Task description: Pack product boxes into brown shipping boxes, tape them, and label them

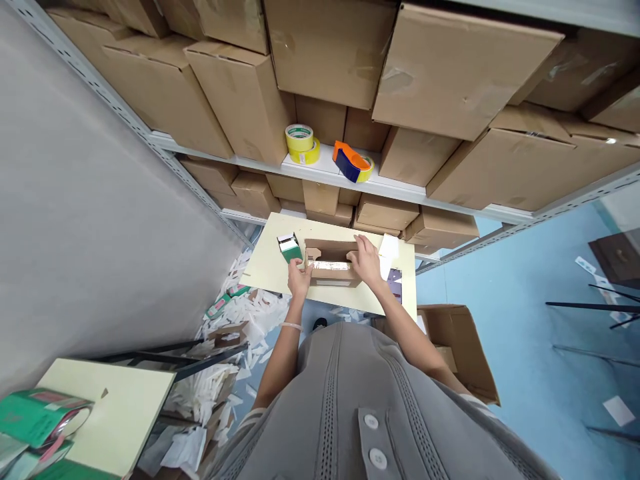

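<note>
A small brown cardboard box (331, 253) lies open on a pale yellow table (265, 267) in front of me. My left hand (299, 276) grips the box's near left corner, fingers curled on its edge. Over the box's right end rests my right hand (367, 260), fingers bent down onto the flap. A white strip (330, 265) shows inside the box between the two hands. A small green and white packet (289, 247) stands on the table just left of the box.
Metal shelves hold many brown cartons (450, 73), yellow tape rolls (301, 143) and an orange tape dispenser (351, 161). White paper scraps (235, 333) litter the floor at left. An open carton (460, 347) sits on the floor at right. A second table (115, 413) with green packets is near left.
</note>
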`<action>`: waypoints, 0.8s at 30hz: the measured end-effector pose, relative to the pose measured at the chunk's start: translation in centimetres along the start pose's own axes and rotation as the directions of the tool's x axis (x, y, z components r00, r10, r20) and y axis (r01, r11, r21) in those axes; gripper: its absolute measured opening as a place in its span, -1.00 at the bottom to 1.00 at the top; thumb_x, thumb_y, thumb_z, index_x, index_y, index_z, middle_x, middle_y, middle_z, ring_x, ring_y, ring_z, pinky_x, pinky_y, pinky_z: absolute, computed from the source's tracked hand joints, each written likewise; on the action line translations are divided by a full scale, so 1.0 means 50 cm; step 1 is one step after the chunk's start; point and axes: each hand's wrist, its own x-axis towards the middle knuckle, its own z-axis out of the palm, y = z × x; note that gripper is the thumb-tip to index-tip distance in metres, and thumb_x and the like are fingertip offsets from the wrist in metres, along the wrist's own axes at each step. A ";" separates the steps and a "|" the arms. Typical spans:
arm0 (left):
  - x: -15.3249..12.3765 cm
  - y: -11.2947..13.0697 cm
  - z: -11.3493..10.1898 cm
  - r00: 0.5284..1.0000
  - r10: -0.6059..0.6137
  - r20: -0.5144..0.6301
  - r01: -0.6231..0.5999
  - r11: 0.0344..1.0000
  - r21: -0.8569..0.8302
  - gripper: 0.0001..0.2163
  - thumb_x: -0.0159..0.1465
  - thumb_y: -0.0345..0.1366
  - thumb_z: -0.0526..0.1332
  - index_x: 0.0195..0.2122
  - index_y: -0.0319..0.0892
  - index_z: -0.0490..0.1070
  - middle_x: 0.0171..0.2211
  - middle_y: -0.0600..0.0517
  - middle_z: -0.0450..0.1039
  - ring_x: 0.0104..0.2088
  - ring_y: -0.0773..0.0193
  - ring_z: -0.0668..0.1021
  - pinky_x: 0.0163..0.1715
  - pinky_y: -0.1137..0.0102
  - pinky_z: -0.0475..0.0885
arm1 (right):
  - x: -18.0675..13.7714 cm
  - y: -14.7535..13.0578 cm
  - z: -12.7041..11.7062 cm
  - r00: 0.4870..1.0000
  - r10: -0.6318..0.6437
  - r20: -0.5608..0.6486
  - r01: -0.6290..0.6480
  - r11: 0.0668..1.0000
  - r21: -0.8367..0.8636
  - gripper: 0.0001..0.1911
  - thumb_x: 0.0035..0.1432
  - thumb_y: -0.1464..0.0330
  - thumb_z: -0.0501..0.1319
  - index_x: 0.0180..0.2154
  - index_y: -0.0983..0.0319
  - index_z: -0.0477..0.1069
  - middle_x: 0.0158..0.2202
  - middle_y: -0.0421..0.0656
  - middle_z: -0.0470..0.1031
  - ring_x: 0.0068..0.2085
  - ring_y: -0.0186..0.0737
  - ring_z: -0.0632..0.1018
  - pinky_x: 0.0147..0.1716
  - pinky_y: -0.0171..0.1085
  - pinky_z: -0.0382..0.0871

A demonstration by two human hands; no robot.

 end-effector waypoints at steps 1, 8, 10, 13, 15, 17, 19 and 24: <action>0.000 0.002 0.001 1.000 -0.013 0.005 0.013 1.000 -0.004 -0.71 0.25 -0.18 0.27 -0.05 -0.07 0.28 0.01 -0.02 0.46 -0.21 0.22 0.59 -0.22 0.35 0.42 | 0.014 -0.011 0.003 0.998 -0.049 0.032 0.049 0.999 -0.016 -0.39 0.31 0.33 0.00 0.35 0.30 0.07 0.37 0.07 0.14 0.38 0.03 0.12 0.32 0.04 -0.01; 0.006 0.003 0.002 1.000 -0.008 0.006 0.008 1.000 -0.012 -0.75 0.26 -0.28 0.23 -0.02 -0.09 0.39 0.02 -0.06 0.53 -0.18 0.15 0.61 -0.15 0.30 0.43 | 0.024 -0.020 0.050 0.968 -0.122 0.218 0.140 0.988 -0.066 -0.35 0.32 0.32 -0.01 0.40 0.28 0.01 0.40 -0.01 0.12 0.44 0.00 0.01 0.38 0.09 -0.22; 0.010 0.002 0.004 1.000 0.028 0.002 -0.028 1.000 0.007 -0.75 0.28 -0.28 0.21 -0.01 -0.10 0.42 0.04 -0.08 0.51 -0.18 0.14 0.61 -0.15 0.30 0.43 | 0.007 -0.010 0.061 0.968 -0.127 0.214 0.145 0.987 -0.071 -0.38 0.33 0.33 -0.02 0.38 0.27 0.07 0.39 -0.02 0.15 0.43 0.00 0.04 0.39 0.07 -0.21; 0.019 0.003 0.005 0.998 0.060 0.018 -0.061 0.997 0.050 -0.74 0.31 -0.28 0.17 0.02 -0.13 0.42 0.05 -0.11 0.49 -0.18 0.13 0.61 -0.14 0.29 0.44 | -0.024 0.002 0.077 0.970 -0.113 0.217 0.131 0.989 -0.073 -0.42 0.36 0.31 -0.05 0.36 0.27 0.13 0.37 -0.03 0.19 0.41 -0.01 0.09 0.38 0.04 -0.14; 0.025 0.003 0.005 0.998 0.062 0.030 -0.064 0.995 0.077 -0.73 0.31 -0.29 0.17 0.02 -0.13 0.42 0.05 -0.11 0.49 -0.15 0.12 0.60 -0.12 0.27 0.44 | -0.044 0.006 0.089 0.969 -0.093 0.230 0.112 0.991 -0.071 -0.43 0.38 0.30 -0.07 0.35 0.28 0.15 0.37 -0.02 0.18 0.42 -0.01 0.09 0.37 0.03 -0.10; 0.029 0.003 0.005 0.997 0.062 0.040 -0.066 0.994 0.089 -0.74 0.30 -0.30 0.17 0.02 -0.12 0.42 0.06 -0.11 0.49 -0.11 0.11 0.59 -0.09 0.26 0.44 | -0.060 0.007 0.099 0.967 -0.084 0.239 0.103 0.993 -0.066 -0.43 0.39 0.30 -0.08 0.36 0.27 0.13 0.39 -0.02 0.14 0.43 -0.02 0.06 0.37 0.04 -0.08; 0.030 0.002 0.007 0.998 0.053 0.045 -0.058 0.993 0.099 -0.72 0.30 -0.30 0.17 0.03 -0.12 0.41 0.07 -0.12 0.48 -0.06 0.09 0.58 -0.05 0.25 0.44 | -0.070 0.008 0.107 0.968 -0.082 0.238 0.098 0.993 -0.058 -0.43 0.39 0.31 -0.09 0.37 0.26 0.10 0.41 -0.03 0.10 0.44 -0.03 0.03 0.37 0.04 -0.09; 0.016 0.009 0.024 0.999 0.041 0.015 -0.042 0.996 0.081 -0.49 0.32 -0.34 0.11 0.30 -0.20 0.16 0.24 -0.21 0.32 0.20 0.03 0.44 0.17 0.18 0.34 | -0.079 0.002 0.107 0.971 -0.059 0.233 0.073 0.996 -0.052 -0.43 0.40 0.31 -0.10 0.38 0.26 0.10 0.42 -0.04 0.06 0.44 -0.05 0.03 0.38 0.04 -0.11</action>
